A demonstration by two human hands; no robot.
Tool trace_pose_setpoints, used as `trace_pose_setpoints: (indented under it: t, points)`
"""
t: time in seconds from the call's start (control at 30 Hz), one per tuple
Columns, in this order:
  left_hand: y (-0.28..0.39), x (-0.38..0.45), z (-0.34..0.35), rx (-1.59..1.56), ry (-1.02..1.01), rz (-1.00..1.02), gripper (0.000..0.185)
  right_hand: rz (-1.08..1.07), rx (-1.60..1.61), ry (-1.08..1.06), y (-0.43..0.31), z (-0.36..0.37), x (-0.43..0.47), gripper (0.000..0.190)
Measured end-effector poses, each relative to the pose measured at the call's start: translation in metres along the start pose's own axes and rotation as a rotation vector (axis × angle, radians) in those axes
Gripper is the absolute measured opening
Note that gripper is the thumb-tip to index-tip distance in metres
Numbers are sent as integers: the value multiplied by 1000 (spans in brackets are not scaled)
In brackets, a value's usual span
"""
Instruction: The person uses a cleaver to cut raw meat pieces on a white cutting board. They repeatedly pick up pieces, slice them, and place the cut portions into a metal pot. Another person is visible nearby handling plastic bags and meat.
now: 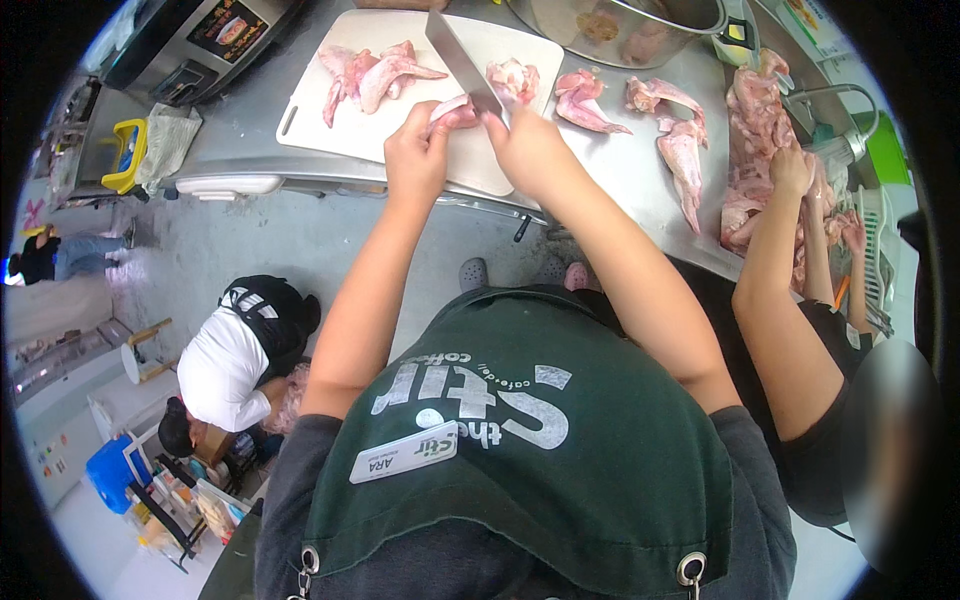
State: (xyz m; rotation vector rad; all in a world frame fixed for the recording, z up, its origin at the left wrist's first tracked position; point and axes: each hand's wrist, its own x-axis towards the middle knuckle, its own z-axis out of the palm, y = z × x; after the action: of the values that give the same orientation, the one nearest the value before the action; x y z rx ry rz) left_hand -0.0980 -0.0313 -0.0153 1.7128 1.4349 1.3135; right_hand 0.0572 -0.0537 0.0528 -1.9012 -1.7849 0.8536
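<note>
With my left hand (420,150) I grip a raw chicken wing piece (456,114) above a white cutting board (375,146). My right hand (529,146) is closed around a cleaver (463,64), whose broad blade slants up and to the left beside that piece; my fingers hide the handle. Several raw chicken wings (386,71) lie together on the board's left part. Just right of the blade rests another piece of raw chicken (514,79). Whether the edge touches the held piece cannot be seen.
More wings (585,105) lie on the steel counter (626,169). A steel pot (622,34) stands behind. At right, a co-worker's hands (791,169) are in heaped raw chicken (757,112). A grey cloth (169,142) hangs at left. A person in white (225,360) bends behind me.
</note>
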Motion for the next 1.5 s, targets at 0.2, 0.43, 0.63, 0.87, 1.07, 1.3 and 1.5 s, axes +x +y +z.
trace_pose_setpoints:
  t: [0.2,0.43,0.63,0.87,1.07,1.3,1.5]
  points:
    - [-8,6,-3,-39,-34,-192,24,33,1,23,9,0,-29,45]
    - [-6,2,-3,12,-9,-111,24,-22,-72,21,6,3,-19,47]
    - [-7,0,1,-52,-20,-57,21,-205,-104,167,13,16,12,42]
    - [-3,7,-3,45,-3,-247,23,-12,-135,36,15,6,-27,43]
    - [-11,-3,3,-79,-21,57,24,-76,-163,57,-1,11,10,43]
    - [-7,-3,2,-17,3,-43,25,-91,-154,130,18,20,-5,45]
    - [-13,-1,4,-26,80,-28,20,-28,-100,49,24,11,-25,47]
